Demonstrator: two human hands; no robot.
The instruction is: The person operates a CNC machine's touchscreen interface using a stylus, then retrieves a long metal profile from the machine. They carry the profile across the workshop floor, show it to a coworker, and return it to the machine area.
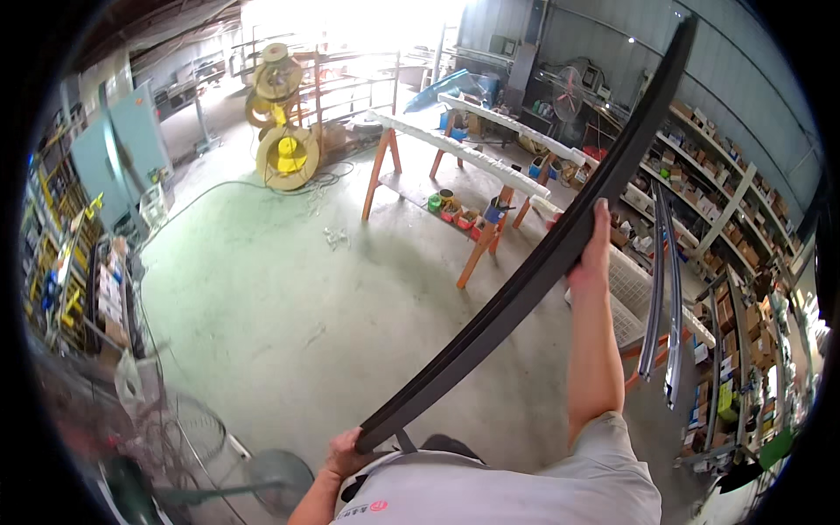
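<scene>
A long dark grey metal profile (516, 306), with a groove along its length, slants across the view from my waist up to the far right. Its near end sits in my left hand (347, 452), which is closed around it. Farther up, my right hand (595, 248) grips the profile's right edge, my arm stretched out. The fingers of both hands are partly hidden behind the profile. To the right, two more dark profiles (672, 297) lie across a sawhorse stand, apart from the one I hold.
Orange-legged sawhorses (379, 175) with white padded tops stand ahead, small tubs (451, 210) on a lower shelf between them. Shelving with boxes (735, 210) lines the right. Cable reels (289, 157) stand far left. A floor fan (276, 472) and loose cables are near left.
</scene>
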